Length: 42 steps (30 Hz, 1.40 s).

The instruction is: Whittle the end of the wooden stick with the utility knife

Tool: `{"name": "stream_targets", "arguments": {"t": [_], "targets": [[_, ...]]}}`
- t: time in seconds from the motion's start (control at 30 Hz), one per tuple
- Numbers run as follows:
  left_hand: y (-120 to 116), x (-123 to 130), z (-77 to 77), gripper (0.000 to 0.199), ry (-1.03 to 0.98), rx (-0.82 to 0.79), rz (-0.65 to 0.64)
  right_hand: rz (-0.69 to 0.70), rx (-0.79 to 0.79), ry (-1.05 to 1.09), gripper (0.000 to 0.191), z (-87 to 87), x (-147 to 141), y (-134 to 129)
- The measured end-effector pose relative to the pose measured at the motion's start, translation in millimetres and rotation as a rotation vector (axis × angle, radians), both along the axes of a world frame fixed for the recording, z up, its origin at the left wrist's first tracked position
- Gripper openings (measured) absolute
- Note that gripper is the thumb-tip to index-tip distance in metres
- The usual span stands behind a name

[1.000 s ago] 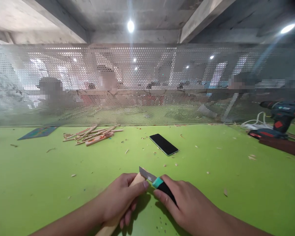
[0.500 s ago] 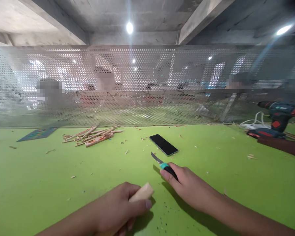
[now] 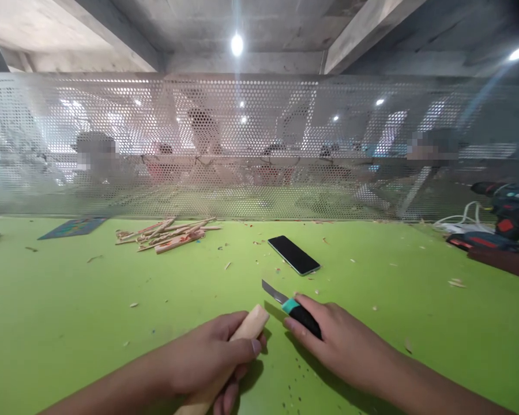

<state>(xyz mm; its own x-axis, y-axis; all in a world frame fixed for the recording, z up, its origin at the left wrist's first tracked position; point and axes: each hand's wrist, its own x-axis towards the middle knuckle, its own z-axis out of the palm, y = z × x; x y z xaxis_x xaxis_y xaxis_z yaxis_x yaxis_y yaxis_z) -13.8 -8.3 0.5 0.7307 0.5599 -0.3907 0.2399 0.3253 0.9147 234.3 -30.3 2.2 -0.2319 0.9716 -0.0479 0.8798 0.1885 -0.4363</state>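
Observation:
A pale wooden stick [image 3: 251, 323] is gripped in my left hand [image 3: 211, 354], its squared tip pointing up and right past my thumb and its lower end running down out of view. To the right, my right hand [image 3: 328, 328] is closed round the black and teal handle of a knife [image 3: 292, 305]. The grey blade points up and left, above the stick's tip and apart from it. A dark-screened phone [image 3: 294, 255] lies just beyond the knife.
On the green table [image 3: 90, 323], thin wooden sticks [image 3: 168, 231] are piled near a coloured sheet [image 3: 72, 228]. Wood shavings are scattered about. A cordless drill [image 3: 508, 213] stands at right by a white cable [image 3: 465, 216]. Behind runs a perforated screen [image 3: 242, 190], with people beyond.
The stick has tilted and more of its length shows in my left hand. The knife has come slightly lower and nearer to the stick. The whole view has shifted a little.

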Motion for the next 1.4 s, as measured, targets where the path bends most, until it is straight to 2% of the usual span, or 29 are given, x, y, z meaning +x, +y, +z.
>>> {"name": "stream_targets", "arguments": {"t": [0.17,0.33,0.47,0.53,0.77,0.9,1.17,1.4], "targets": [[-0.9,-0.5,5.7,0.035,0.023,0.01,0.0,0.012,0.013,-0.013,0.03,0.5,-1.2,-1.3],[0.3,0.0,0.9,0.039,0.022,-0.002,0.072,0.035,0.032,-0.003,0.031,0.4,-1.7,-2.4],[4.6,2.2,-5.6,0.055,0.011,-0.181,0.125,0.038,0.026,0.01,0.034,0.1,-1.2,-2.0],[5.8,2.3,-7.7,0.055,0.007,-0.226,0.133,0.047,0.028,0.015,0.035,-0.8,-0.4,-1.2],[2.0,-1.0,-4.1,0.039,0.004,-0.025,0.091,0.072,0.067,0.036,0.035,-1.4,1.6,-1.8],[1.3,-2.3,0.3,0.036,0.028,0.02,0.05,0.087,0.06,0.077,0.038,1.5,1.0,-3.2],[2.1,-0.2,3.3,0.054,-0.055,-0.05,0.034,0.079,0.04,0.065,0.044,0.5,1.1,-3.6],[2.1,-0.1,0.9,0.055,-0.047,-0.046,0.017,0.128,0.038,0.115,0.042,4.8,-3.5,-8.7]]}}
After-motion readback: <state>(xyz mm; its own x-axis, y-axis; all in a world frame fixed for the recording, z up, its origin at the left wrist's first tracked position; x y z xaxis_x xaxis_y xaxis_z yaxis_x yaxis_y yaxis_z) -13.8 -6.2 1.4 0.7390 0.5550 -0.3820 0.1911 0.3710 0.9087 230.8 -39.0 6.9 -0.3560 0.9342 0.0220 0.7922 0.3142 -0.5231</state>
